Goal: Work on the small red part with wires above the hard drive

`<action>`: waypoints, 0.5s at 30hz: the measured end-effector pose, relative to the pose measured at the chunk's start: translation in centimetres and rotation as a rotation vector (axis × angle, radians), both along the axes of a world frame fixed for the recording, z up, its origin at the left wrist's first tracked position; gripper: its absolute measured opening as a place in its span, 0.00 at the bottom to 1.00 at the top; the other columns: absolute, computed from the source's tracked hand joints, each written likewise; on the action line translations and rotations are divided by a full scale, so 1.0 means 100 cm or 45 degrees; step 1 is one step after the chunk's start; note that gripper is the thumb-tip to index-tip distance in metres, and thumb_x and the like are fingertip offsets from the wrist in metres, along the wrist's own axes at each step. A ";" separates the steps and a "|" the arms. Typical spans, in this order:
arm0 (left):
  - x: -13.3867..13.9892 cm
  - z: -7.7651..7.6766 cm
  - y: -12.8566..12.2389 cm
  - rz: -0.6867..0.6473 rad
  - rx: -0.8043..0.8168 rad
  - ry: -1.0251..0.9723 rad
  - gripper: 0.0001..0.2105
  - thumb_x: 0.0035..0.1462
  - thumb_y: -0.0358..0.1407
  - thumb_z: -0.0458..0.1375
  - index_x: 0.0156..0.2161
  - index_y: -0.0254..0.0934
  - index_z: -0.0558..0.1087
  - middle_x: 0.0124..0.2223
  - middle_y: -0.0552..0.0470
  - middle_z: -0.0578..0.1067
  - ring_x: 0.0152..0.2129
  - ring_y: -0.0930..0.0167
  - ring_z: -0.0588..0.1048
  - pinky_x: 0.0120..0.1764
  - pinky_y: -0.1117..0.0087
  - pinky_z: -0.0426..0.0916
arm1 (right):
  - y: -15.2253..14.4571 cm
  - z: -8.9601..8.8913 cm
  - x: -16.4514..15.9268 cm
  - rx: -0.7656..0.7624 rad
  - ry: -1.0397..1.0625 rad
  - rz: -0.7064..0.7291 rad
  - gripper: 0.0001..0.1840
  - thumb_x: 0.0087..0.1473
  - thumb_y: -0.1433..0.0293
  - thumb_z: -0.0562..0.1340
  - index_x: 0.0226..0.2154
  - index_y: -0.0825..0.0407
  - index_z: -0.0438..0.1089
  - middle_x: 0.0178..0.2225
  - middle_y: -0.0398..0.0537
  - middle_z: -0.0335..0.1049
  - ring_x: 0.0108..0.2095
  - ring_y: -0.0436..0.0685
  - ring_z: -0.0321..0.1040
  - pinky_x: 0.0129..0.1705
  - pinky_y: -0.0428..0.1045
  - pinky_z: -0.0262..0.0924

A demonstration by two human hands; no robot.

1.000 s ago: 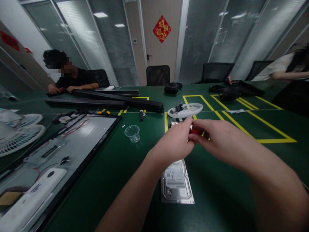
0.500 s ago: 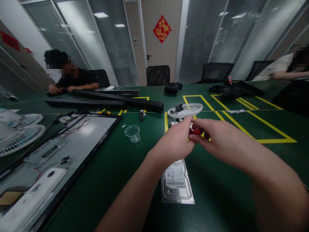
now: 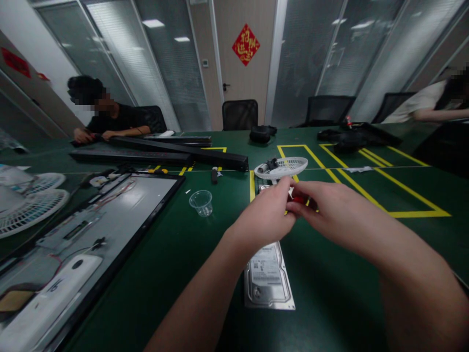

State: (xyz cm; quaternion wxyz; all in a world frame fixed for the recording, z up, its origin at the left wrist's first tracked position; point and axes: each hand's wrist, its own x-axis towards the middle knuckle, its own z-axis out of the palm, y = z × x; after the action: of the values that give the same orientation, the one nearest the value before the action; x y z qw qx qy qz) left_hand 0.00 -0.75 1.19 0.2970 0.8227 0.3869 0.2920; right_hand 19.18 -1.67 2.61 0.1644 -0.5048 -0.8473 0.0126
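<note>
My left hand and my right hand meet above the table with their fingers bent inward. Between the fingertips shows a small red thing with a pale part beside it; its kind is hidden by the fingers. My right hand is closed around it. The left hand is closed too, its fingertips mostly out of sight behind the thumb. Below my left wrist lies a hard disk drive, label up, flat on the green table, its far end covered by the hand. Behind the hands stands a white plastic basket with dark parts in it.
A clear plastic cup stands left of my hands. An opened display panel with a white device fills the left side. Long black bars lie farther back, near a seated person. Yellow tape marks the table.
Both hands stay almost in place. The fingers of my right hand have shifted slightly around the red thing, and a little more of the pale part shows.
</note>
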 end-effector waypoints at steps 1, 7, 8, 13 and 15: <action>0.000 0.000 0.000 0.000 0.002 -0.003 0.14 0.63 0.26 0.59 0.53 0.38 0.68 0.53 0.40 0.81 0.48 0.58 0.81 0.52 0.55 0.77 | -0.001 0.000 0.000 -0.001 0.038 0.054 0.10 0.68 0.69 0.63 0.50 0.49 0.77 0.45 0.53 0.83 0.39 0.63 0.78 0.37 0.54 0.65; 0.000 -0.002 0.000 0.014 0.025 -0.006 0.12 0.63 0.27 0.59 0.50 0.39 0.68 0.53 0.40 0.81 0.50 0.57 0.80 0.53 0.55 0.77 | 0.001 -0.001 -0.001 0.046 0.087 0.155 0.20 0.61 0.82 0.58 0.50 0.49 0.77 0.49 0.54 0.82 0.46 0.64 0.79 0.46 0.56 0.68; 0.001 -0.002 0.001 0.013 0.033 -0.006 0.13 0.62 0.28 0.60 0.51 0.38 0.68 0.54 0.40 0.80 0.51 0.57 0.80 0.53 0.54 0.77 | 0.002 -0.001 -0.001 0.044 0.071 0.128 0.18 0.63 0.79 0.60 0.50 0.50 0.77 0.48 0.55 0.82 0.45 0.64 0.79 0.45 0.56 0.68; 0.001 -0.001 0.001 0.022 0.024 0.036 0.16 0.60 0.26 0.60 0.52 0.38 0.68 0.54 0.40 0.81 0.49 0.56 0.80 0.51 0.54 0.76 | 0.002 -0.001 -0.003 -0.027 0.019 -0.017 0.11 0.69 0.63 0.65 0.49 0.50 0.78 0.41 0.54 0.84 0.36 0.65 0.79 0.36 0.55 0.65; 0.000 -0.001 0.001 0.017 0.023 0.026 0.16 0.60 0.25 0.58 0.53 0.38 0.68 0.53 0.40 0.81 0.49 0.56 0.80 0.51 0.55 0.76 | 0.000 0.000 -0.001 -0.013 0.046 0.023 0.13 0.68 0.66 0.66 0.53 0.49 0.77 0.44 0.53 0.84 0.39 0.65 0.79 0.38 0.55 0.66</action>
State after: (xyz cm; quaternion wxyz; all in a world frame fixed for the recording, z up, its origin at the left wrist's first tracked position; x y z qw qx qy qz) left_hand -0.04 -0.70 1.12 0.2836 0.8256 0.3928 0.2891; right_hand 19.04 -1.66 2.63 0.1771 -0.4978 -0.8486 0.0277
